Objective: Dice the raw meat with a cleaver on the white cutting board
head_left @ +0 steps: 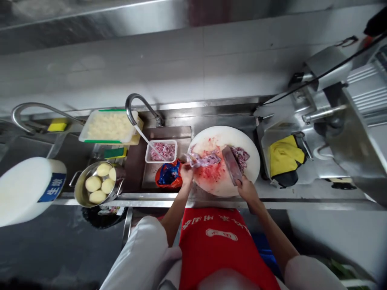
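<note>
A round white cutting board (225,135) with red stains lies on the steel counter. My right hand (247,188) is closed round the handle of a cleaver (232,165), its broad blade resting over the board's right half. Right beside the blade is a heap of chopped purplish-pink meat (242,158). At the board's left edge, my left hand (186,172) is closed on the near end of a pale pink piece of meat (207,159) stretching toward the middle. Close to that hand sits a red and blue plastic bag (169,175), its contents hidden.
A white tub of minced pink meat (165,150) stands under a curved faucet (130,106). Peeled potatoes fill a metal pot (78,193) at left, near a big white bucket (22,189). To the right, a yellow cloth (284,155) lies by a steel machine (359,137).
</note>
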Demonstrator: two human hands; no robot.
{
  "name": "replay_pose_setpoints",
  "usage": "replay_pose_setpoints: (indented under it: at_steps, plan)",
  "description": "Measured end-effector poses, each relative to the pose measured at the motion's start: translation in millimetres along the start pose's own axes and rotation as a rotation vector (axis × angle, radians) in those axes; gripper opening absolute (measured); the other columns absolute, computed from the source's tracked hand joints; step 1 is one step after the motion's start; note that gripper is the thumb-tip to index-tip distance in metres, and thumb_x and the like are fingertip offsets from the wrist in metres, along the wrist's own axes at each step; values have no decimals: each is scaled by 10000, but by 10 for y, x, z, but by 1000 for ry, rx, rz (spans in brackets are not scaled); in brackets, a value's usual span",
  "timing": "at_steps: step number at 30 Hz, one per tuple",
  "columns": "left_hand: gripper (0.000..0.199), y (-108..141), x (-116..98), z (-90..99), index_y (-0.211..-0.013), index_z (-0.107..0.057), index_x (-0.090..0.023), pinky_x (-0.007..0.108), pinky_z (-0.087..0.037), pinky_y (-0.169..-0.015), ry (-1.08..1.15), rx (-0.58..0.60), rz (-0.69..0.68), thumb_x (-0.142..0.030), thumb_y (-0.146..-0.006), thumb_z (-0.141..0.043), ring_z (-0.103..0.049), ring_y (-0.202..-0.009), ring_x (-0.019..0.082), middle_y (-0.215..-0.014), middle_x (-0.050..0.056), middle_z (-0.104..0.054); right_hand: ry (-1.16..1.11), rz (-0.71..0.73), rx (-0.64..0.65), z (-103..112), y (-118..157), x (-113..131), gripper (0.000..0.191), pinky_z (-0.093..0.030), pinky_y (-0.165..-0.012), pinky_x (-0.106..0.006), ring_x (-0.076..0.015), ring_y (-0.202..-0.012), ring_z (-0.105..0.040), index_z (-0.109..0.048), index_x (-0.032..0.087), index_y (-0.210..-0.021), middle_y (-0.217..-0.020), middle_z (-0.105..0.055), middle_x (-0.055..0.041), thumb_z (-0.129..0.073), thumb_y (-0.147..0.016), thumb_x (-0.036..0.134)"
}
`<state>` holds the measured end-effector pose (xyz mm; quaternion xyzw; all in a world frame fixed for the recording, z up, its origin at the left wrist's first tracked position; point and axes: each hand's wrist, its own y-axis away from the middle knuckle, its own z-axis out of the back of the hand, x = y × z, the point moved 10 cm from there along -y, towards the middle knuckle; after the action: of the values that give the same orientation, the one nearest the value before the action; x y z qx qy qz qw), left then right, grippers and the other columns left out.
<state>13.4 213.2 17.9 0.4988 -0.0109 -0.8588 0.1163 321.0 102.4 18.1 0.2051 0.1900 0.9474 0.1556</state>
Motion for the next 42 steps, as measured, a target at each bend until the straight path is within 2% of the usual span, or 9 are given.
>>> replay_pose_setpoints:
  at_steps: [3, 6, 9, 13, 20, 26, 30, 35, 42]
  plan:
    - [228, 90, -382, 141, -1140, -575, -162, 459, -480, -1000, -141, -211, -224, -173, -937, -472, -608, -1083, 248, -1137, 135, -639, -4, -24, 69, -19, 25, -8, 301, -370, -720, -269, -222, -897, -657, -568, 96, -1207, -969, -712, -144, -421, -996, 251]
    - [247, 73, -947, -593, -1171, -613, -200, 467, -431, -1061, -479, 179, -604, -267, -947, -533, -557, -1184, 269, -1202, 110, -642, -32, -36, 118, -8, 24, 13, 327, -377, -719, -274, -241, -928, -675, -538, 97, -1262, -992, -714, -168, -411, -1003, 253]
    - [502, 25, -933, -1081, -1363, -537, -214, 502, -370, -1098, -842, 454, -689, -444, -922, -603, -460, -1302, 334, -1425, 127, -533, -64, -35, 138, 18, 5, 11, 338, -393, -748, -278, -255, -979, -680, -528, 98, -1284, -1032, -715, -187, -419, -1005, 256]
    - [579, -34, -717, -1001, -1455, -443, -174, 480, -356, -1103, -1033, 438, -676, -500, -978, -486, -438, -1326, 342, -1520, 160, -431, -117, -36, 133, 19, -10, -33, 351, -407, -786, -275, -260, -1049, -672, -532, 92, -1294, -1093, -713, -195, -444, -1000, 264]
    - [369, -40, -623, -1021, -1301, -521, -141, 352, -488, -953, -1008, 528, -470, -351, -998, -501, -598, -1133, 260, -1233, 162, -633, -172, -54, 99, -41, -21, -107, 408, -417, -792, -269, -255, -1063, -673, -490, 87, -1355, -1109, -715, -179, -465, -987, 260]
    - [387, 525, -766, -1091, -1271, -556, -136, 464, -466, -1007, -1036, 486, -626, -381, -971, -545, -480, -1259, 332, -1423, 193, -484, -143, -86, 112, -66, -28, -150, 347, -424, -775, -277, -257, -1002, -684, -561, 111, -1268, -1062, -723, -165, -454, -992, 290]
    - [356, 871, -806, -959, -1221, -609, -157, 431, -448, -1020, -940, 589, -688, -410, -993, -504, -514, -1194, 300, -1309, 157, -579, -129, -91, 111, -43, -19, -129, 364, -424, -785, -278, -252, -1003, -675, -543, 105, -1294, -1074, -719, -169, -453, -995, 292]
    - [329, 596, -727, -750, -1215, -628, -176, 482, -406, -1030, -827, 570, -627, -388, -987, -521, -535, -1157, 315, -1187, 143, -648, -81, -99, 132, 18, 11, -82, 340, -420, -802, -284, -253, -1032, -667, -545, 98, -1266, -1085, -709, -178, -418, -1013, 287]
    - [325, 599, -275, -861, -1244, -604, -158, 383, -465, -982, -491, 550, -491, -243, -930, -612, -582, -1122, 261, -1187, 120, -658, -2, -52, 88, 239, 159, 303, 341, -427, -786, -293, -251, -952, -689, -480, 106, -1309, -1026, -715, -180, -342, -1042, 267]
